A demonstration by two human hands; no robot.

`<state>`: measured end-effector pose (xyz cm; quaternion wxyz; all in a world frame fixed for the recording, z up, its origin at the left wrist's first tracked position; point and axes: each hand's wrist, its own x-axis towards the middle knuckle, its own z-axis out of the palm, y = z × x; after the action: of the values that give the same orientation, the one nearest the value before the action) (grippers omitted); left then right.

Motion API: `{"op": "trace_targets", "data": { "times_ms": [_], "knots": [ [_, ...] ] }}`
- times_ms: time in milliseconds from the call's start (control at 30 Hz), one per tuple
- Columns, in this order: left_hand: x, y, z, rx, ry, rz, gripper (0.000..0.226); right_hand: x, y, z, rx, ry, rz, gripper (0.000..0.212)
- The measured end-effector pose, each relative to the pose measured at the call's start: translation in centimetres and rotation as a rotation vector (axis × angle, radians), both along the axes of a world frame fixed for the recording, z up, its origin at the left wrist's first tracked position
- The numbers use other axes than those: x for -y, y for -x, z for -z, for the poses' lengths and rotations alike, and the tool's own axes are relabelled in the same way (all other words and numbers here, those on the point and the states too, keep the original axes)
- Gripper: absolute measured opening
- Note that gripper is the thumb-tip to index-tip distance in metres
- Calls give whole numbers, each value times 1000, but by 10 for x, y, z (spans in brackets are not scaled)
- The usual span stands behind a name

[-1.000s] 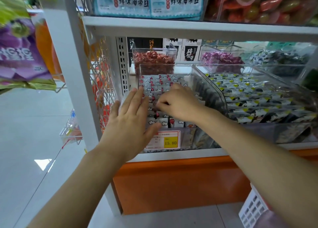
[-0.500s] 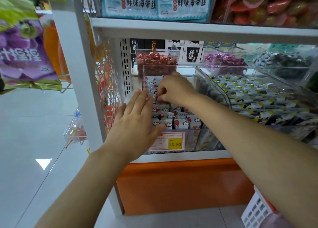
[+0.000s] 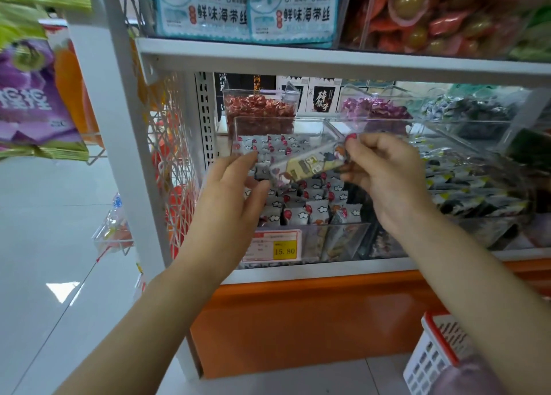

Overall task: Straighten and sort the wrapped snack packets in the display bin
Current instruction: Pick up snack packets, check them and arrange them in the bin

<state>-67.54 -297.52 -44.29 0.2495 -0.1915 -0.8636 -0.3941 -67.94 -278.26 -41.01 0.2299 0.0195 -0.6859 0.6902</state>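
A clear plastic display bin (image 3: 343,239) on the white shelf holds rows of small grey snack packets (image 3: 298,212) with red and white marks. My right hand (image 3: 384,174) pinches one packet (image 3: 310,166) by its right end and holds it lifted over the bin, lying crosswise. Its back side shows yellow and dark print. My left hand (image 3: 229,197) hovers at the bin's left side with relaxed fingers, its fingertips close to the packet's left end but apart from it.
A yellow price tag (image 3: 284,250) reading 15.80 sits on the bin's front. A second clear bin (image 3: 477,191) of dark and yellow packets stands to the right. Candy tubs (image 3: 259,108) stand behind. A white upright (image 3: 119,132) is to the left, and a red-rimmed basket (image 3: 438,356) sits low right.
My right hand has lifted one packet out of the rows and drawn it up and to the right. My left hand has come off the packets and risen slightly.
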Motion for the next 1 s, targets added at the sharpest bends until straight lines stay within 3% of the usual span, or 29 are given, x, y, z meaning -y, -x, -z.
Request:
{"op": "trace_targets", "data": {
  "times_ms": [133, 300, 533, 667, 867, 1000],
  "knots": [
    [-10, -4, -2, 175, -246, 82, 39, -6, -15, 11, 108, 283, -98, 12],
    [-15, -6, -3, 402, -584, 153, 21, -12, -18, 14, 186, 494, -277, 9],
    [-16, -2, -4, 581, -987, 283, 8, -18, -18, 17, 206, 538, -375, 24],
    [-15, 1, -5, 642, -1062, 392, 7, -19, -18, 17, 200, 556, -374, 26],
    [-11, 4, -8, 678, -1061, 438, 48, -19, -17, 18, 198, 608, -314, 28],
    [-10, 4, -4, 644, -919, 418, 31, -19, -18, 18, 199, 613, -262, 26]
  ]
}}
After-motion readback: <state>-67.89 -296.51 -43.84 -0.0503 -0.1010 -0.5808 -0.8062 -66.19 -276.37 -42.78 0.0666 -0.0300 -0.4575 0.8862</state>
